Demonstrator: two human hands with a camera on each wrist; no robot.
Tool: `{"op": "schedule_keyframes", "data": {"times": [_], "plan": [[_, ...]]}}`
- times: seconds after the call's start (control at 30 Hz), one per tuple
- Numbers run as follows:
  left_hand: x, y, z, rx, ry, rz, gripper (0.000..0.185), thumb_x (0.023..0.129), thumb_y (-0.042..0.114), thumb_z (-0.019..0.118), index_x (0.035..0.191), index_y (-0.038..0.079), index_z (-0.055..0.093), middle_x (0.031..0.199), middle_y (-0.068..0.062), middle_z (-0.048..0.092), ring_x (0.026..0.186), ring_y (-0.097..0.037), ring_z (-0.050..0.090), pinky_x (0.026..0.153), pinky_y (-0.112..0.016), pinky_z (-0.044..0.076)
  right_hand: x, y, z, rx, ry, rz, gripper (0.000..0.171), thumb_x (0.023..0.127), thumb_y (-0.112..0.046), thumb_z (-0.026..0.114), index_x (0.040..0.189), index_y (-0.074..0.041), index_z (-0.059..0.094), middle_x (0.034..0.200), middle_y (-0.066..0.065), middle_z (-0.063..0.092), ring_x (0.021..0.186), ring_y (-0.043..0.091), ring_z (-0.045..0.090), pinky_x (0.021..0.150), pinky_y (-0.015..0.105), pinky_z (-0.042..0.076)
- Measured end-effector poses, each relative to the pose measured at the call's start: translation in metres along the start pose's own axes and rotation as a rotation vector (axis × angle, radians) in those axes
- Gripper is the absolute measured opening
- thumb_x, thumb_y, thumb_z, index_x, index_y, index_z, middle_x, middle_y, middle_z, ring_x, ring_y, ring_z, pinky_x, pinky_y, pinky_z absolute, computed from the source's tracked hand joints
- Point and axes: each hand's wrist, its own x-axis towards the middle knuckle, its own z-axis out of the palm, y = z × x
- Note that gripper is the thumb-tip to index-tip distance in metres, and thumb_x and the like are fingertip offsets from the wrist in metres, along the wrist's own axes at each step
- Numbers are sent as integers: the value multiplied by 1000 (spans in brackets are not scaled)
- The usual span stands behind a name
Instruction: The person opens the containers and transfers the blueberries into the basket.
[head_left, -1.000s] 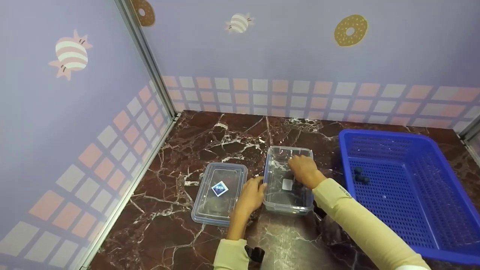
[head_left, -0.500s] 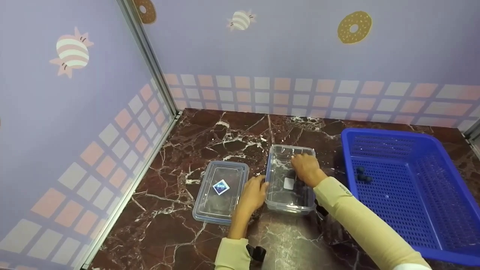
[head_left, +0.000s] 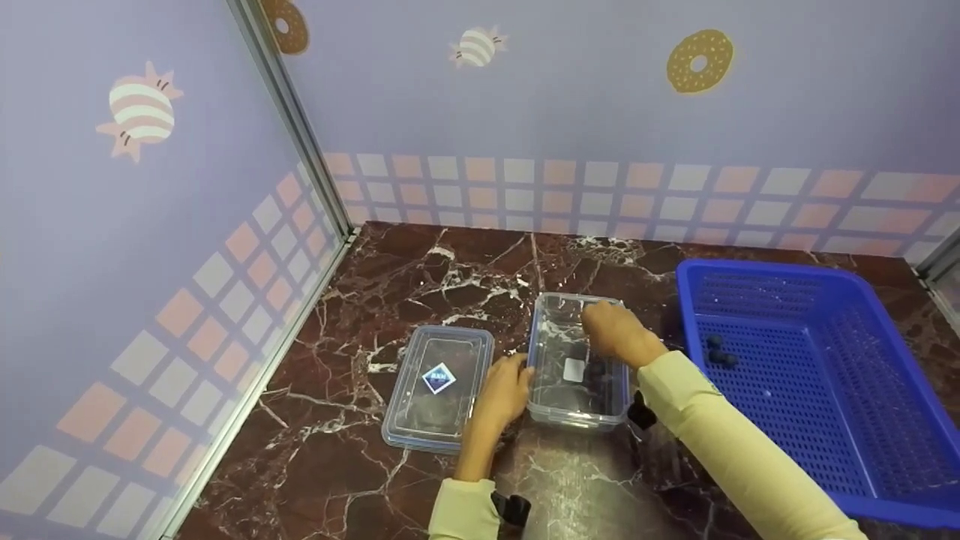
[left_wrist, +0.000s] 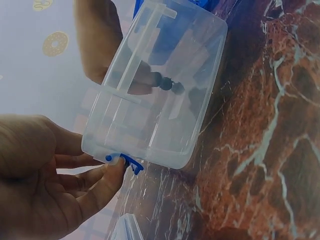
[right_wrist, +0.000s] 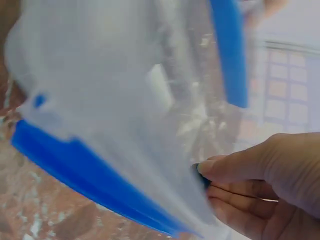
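Note:
A clear plastic container (head_left: 559, 390) with blue clasps stands on the marble top. My left hand (head_left: 504, 390) holds its left wall, and the fingertips (left_wrist: 114, 167) sit on a blue clasp (left_wrist: 129, 162). My right hand (head_left: 613, 331) hovers over the container's far end. In the right wrist view its thumb and fingers (right_wrist: 235, 172) pinch a dark blueberry (right_wrist: 201, 176). Two more blueberries (left_wrist: 171, 84) lie inside the container (left_wrist: 165, 110). The container's clear lid (head_left: 439, 386), with a diamond sticker, lies flat just to the left.
A blue perforated basket (head_left: 885, 420) fills the right side, with a few blueberries (head_left: 718, 352) on its floor. Purple patterned walls close off the back and left. Bare marble lies behind the container and in front of the lid.
My right hand has lifted slightly toward the container's far right, uncovering berries on its floor. The left hand and the lid have stayed put.

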Motion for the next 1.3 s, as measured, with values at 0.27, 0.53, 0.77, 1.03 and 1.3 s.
{"op": "schedule_keyframes", "data": {"times": [0.27, 0.53, 0.77, 1.03, 1.3], "plan": [[0, -1, 0, -11, 10, 23, 32, 97, 13, 51, 123, -4, 58, 117, -22, 62, 116, -38, 55, 102, -48, 42, -6, 7, -25, 214, 24, -17, 19, 67, 7, 57, 74, -5, 70, 72, 7, 67, 64, 22, 59, 62, 39, 53], [-1, -2, 3, -7, 49, 56, 29, 95, 10, 54, 119, -5, 61, 110, -21, 64, 111, -38, 57, 98, -47, 44, -21, 23, -45, 384, 54, 2, 10, 76, 1, 69, 85, -1, 73, 83, 12, 73, 75, 21, 65, 74, 40, 55], [0, -1, 2, -6, 53, 61, 29, 96, 10, 53, 119, -5, 61, 108, -21, 64, 109, -37, 58, 97, -47, 45, -35, 45, -59, 470, 60, 89, 15, 81, -9, 72, 95, -3, 73, 91, 10, 74, 81, 19, 63, 78, 37, 50], [-1, -2, 2, -24, 38, 51, 30, 95, 10, 53, 120, -6, 60, 110, -22, 63, 111, -38, 57, 99, -48, 44, -55, 64, -71, 644, 16, 180, 23, 87, -15, 68, 106, -3, 70, 110, 15, 68, 99, 22, 59, 88, 34, 45], [-1, -2, 2, -32, 34, 51, 30, 96, 11, 53, 121, -5, 60, 111, -22, 63, 112, -39, 56, 100, -48, 43, -75, 95, -75, 766, 47, 223, 34, 89, -23, 68, 114, 0, 66, 107, 6, 68, 90, 5, 61, 83, 23, 48]]}}
